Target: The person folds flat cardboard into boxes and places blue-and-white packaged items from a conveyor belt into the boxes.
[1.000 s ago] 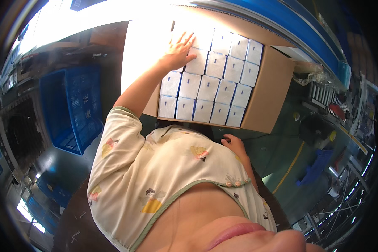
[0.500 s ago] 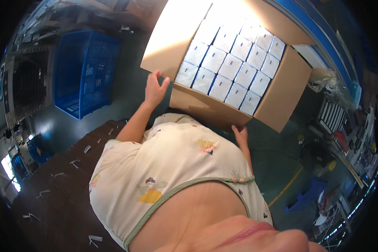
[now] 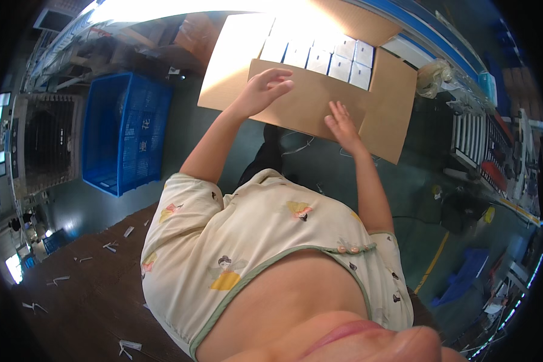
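A large cardboard carton stands in front of me, packed with rows of small white boxes with blue sides. Its near flap lies inward over the front rows and hides them. My left hand is over the left part of this flap, fingers loosely bent and thumb apart, holding nothing. Against the flap's right part is my right hand, its fingers stretched out; whether it presses on the cardboard I cannot tell. The left flap and the right flap spread outward, and strong light washes out the far left.
A blue plastic crate stands on the floor at the left. Right of the carton are a clear plastic bag and a roller conveyor. White tie scraps lie on the brown surface at lower left.
The near flap has gone from hanging down to lying over the front boxes. Both hands have moved up to it, the left also rightward. The view has shifted.
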The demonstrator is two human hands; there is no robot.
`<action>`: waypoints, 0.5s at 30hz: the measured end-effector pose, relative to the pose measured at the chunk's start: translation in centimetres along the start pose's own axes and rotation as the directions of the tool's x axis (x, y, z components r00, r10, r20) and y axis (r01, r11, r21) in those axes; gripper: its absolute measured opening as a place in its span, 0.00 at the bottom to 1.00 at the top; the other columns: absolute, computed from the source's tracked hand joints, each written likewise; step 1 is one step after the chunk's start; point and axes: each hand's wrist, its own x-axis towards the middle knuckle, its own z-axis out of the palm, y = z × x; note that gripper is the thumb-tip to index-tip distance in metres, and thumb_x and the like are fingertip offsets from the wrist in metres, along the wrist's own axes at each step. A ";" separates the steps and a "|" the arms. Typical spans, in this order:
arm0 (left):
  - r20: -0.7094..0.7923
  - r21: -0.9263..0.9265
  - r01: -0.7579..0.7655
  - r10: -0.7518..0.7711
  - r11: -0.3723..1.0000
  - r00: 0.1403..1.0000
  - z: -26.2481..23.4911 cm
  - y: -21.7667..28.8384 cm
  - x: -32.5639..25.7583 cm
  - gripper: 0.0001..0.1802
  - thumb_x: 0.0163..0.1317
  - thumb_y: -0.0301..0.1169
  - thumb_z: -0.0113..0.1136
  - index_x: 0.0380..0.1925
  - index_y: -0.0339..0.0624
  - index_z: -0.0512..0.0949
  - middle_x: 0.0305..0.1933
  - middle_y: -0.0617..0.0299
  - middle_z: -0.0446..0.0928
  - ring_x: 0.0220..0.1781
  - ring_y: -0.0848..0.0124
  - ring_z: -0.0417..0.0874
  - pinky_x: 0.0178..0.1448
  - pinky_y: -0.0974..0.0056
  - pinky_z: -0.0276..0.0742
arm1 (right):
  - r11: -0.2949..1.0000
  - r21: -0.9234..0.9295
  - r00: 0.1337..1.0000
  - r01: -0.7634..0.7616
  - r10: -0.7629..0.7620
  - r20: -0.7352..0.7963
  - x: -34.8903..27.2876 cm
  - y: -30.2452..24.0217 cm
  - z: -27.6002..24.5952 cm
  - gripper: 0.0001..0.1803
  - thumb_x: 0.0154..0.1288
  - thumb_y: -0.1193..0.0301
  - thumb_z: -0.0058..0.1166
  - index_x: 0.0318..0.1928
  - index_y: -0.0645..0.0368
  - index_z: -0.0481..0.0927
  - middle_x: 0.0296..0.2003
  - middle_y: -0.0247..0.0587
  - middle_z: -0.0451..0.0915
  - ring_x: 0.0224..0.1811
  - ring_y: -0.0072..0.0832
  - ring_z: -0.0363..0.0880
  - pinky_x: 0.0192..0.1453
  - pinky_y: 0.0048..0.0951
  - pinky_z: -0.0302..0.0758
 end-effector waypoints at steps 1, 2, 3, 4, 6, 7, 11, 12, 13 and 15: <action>0.017 0.405 -0.127 0.132 0.905 0.991 0.2 0.8 2.5 0.28 0.59 0.46 0.50 0.54 0.40 0.65 0.61 0.56 0.62 0.62 0.61 0.64 0.60 0.59 0.64 | 0.924 -0.377 0.988 -0.061 0.109 0.107 0.6 0.0 1.0 0.36 0.62 0.46 0.36 0.66 0.49 0.49 0.66 0.49 0.42 0.70 0.38 0.36 0.69 0.44 0.35; -0.023 0.574 -0.180 0.235 0.799 0.972 0.4 2.3 4.8 0.28 0.57 0.43 0.53 0.55 0.42 0.64 0.63 0.58 0.59 0.63 0.62 0.62 0.61 0.58 0.63 | 0.865 -0.498 0.991 -0.067 0.117 0.070 0.5 0.4 2.4 0.37 0.59 0.48 0.40 0.66 0.44 0.47 0.67 0.44 0.38 0.70 0.37 0.33 0.69 0.46 0.34; -0.048 0.728 -0.201 0.342 0.655 0.938 0.1 3.4 7.1 0.28 0.55 0.39 0.57 0.55 0.43 0.64 0.64 0.60 0.57 0.64 0.63 0.60 0.62 0.58 0.62 | 0.826 -0.558 0.993 -0.082 0.118 0.028 0.5 0.0 3.1 0.39 0.58 0.49 0.44 0.67 0.41 0.44 0.68 0.40 0.36 0.70 0.35 0.31 0.69 0.46 0.33; -0.057 0.814 -0.222 0.455 0.536 0.888 -0.7 3.3 9.8 0.30 0.56 0.41 0.55 0.57 0.44 0.61 0.65 0.60 0.54 0.66 0.63 0.57 0.64 0.58 0.59 | 0.833 -0.547 0.992 -0.090 0.124 0.026 0.4 -0.4 3.4 0.40 0.58 0.50 0.44 0.67 0.41 0.43 0.68 0.40 0.36 0.70 0.35 0.31 0.69 0.46 0.32; -0.053 0.972 -0.077 0.528 0.221 0.847 -2.3 2.0 15.5 0.35 0.58 0.44 0.52 0.62 0.46 0.52 0.67 0.61 0.50 0.70 0.65 0.47 0.70 0.58 0.47 | 0.841 -0.533 0.991 -0.091 0.132 0.038 0.4 -0.9 3.4 0.40 0.58 0.51 0.45 0.67 0.41 0.42 0.68 0.39 0.36 0.70 0.35 0.31 0.69 0.46 0.31; -0.091 0.986 0.011 0.483 0.166 0.871 -3.0 0.7 17.7 0.36 0.58 0.45 0.50 0.63 0.46 0.49 0.68 0.60 0.47 0.71 0.65 0.43 0.71 0.55 0.41 | 0.846 -0.526 0.990 -0.089 0.135 0.050 0.2 -1.1 3.4 0.40 0.58 0.51 0.45 0.67 0.41 0.42 0.68 0.40 0.36 0.70 0.35 0.31 0.69 0.46 0.31; -0.044 0.855 -0.146 0.350 0.498 0.936 -2.3 -0.8 18.4 0.38 0.51 0.47 0.57 0.59 0.42 0.58 0.59 0.54 0.62 0.62 0.56 0.60 0.59 0.47 0.61 | 0.868 -0.478 0.986 -0.131 0.165 0.029 -0.3 -0.3 3.2 0.40 0.57 0.51 0.45 0.67 0.41 0.42 0.68 0.40 0.36 0.70 0.35 0.30 0.69 0.46 0.30; -0.023 0.826 -0.145 0.290 0.545 0.957 -1.4 -0.9 16.6 0.40 0.47 0.49 0.60 0.57 0.40 0.60 0.51 0.53 0.67 0.53 0.55 0.66 0.59 0.45 0.60 | 0.868 -0.475 0.983 -0.147 0.181 0.027 -0.5 -0.3 3.1 0.41 0.57 0.51 0.45 0.67 0.41 0.42 0.68 0.40 0.36 0.70 0.34 0.29 0.69 0.46 0.30; 0.050 0.824 -0.237 0.351 0.515 0.935 -0.5 -3.1 15.0 0.41 0.46 0.50 0.61 0.57 0.40 0.61 0.47 0.53 0.68 0.49 0.54 0.67 0.61 0.43 0.55 | 0.866 -0.473 0.980 -0.161 0.197 0.026 -0.5 -0.3 2.9 0.41 0.57 0.51 0.46 0.67 0.40 0.42 0.68 0.39 0.35 0.70 0.34 0.29 0.69 0.46 0.30; 0.193 0.746 -0.223 0.117 0.627 0.974 1.2 -7.7 11.5 0.42 0.50 0.53 0.55 0.59 0.38 0.58 0.54 0.50 0.63 0.60 0.52 0.58 0.66 0.43 0.44 | 0.903 -0.406 0.985 -0.142 0.169 0.030 -1.1 -0.5 1.8 0.37 0.57 0.52 0.46 0.65 0.45 0.50 0.67 0.43 0.41 0.70 0.36 0.35 0.69 0.46 0.35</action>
